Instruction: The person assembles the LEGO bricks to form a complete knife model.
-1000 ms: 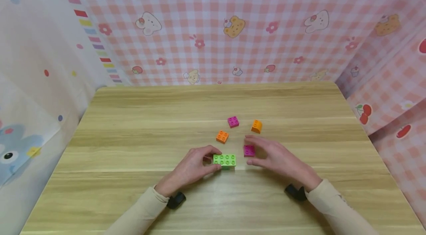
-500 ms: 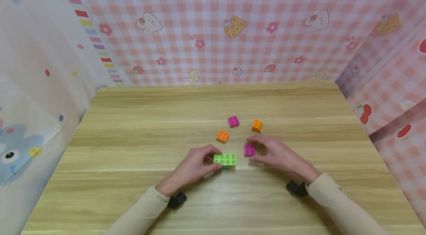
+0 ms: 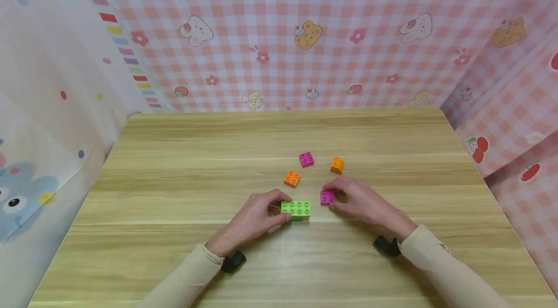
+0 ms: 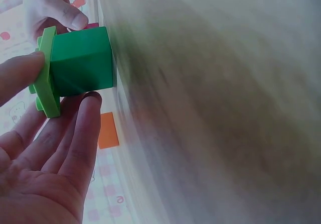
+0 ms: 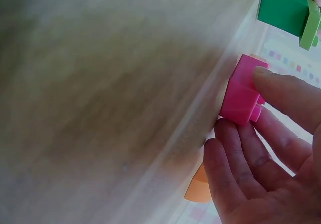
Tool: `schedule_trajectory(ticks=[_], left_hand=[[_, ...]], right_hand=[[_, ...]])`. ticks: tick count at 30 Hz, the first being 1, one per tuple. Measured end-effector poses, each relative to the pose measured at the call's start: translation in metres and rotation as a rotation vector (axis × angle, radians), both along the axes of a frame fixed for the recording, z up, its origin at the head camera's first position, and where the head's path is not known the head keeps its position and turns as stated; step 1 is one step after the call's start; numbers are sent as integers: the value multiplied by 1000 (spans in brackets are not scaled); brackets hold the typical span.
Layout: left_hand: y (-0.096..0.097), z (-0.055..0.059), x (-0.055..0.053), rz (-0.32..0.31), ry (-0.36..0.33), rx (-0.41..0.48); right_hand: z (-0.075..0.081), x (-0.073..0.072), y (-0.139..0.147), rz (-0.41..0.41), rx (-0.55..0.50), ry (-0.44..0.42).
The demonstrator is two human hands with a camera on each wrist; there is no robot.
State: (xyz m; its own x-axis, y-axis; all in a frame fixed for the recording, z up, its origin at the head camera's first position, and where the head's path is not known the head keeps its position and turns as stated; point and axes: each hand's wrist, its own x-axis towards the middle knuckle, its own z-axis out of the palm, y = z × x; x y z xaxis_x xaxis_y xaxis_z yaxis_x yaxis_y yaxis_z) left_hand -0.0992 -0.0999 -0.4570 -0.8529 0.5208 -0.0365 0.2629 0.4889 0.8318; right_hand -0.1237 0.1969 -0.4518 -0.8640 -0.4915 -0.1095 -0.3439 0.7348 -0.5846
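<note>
My left hand (image 3: 253, 218) pinches a light green toy building brick (image 3: 296, 208) with two rows of studs, thumb on the near side and fingers on the far side. Beneath it, in the left wrist view, a dark green brick (image 4: 82, 61) is joined to its underside. Just to the right, my right hand (image 3: 362, 201) holds a magenta four-stud brick (image 3: 327, 197) by its edges. The right wrist view shows the thumb on one side of this magenta brick (image 5: 243, 91) and fingertips at the other; its base is at the tabletop.
Beyond the hands lie an orange four-stud brick (image 3: 292, 179), a second magenta brick (image 3: 306, 159) and an orange brick with a rounded end (image 3: 337, 165). All stand on a wooden table (image 3: 183, 153). A pink checked cloth (image 3: 279, 56) hangs behind its back edge.
My right thumb and fingers have drawn together onto the near magenta brick. My left hand and the green bricks have stayed in place.
</note>
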Motion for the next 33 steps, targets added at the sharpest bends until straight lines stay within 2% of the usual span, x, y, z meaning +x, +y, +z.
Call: schedule_trajectory(ticks=[16,33], left_hand=[[2,0,-1,-2,-8,-2],[1,-1,1,4,-13,3]], right_hand=[[5,5,4,-8,-72,42],[19,12,-1,-85,-138,46]])
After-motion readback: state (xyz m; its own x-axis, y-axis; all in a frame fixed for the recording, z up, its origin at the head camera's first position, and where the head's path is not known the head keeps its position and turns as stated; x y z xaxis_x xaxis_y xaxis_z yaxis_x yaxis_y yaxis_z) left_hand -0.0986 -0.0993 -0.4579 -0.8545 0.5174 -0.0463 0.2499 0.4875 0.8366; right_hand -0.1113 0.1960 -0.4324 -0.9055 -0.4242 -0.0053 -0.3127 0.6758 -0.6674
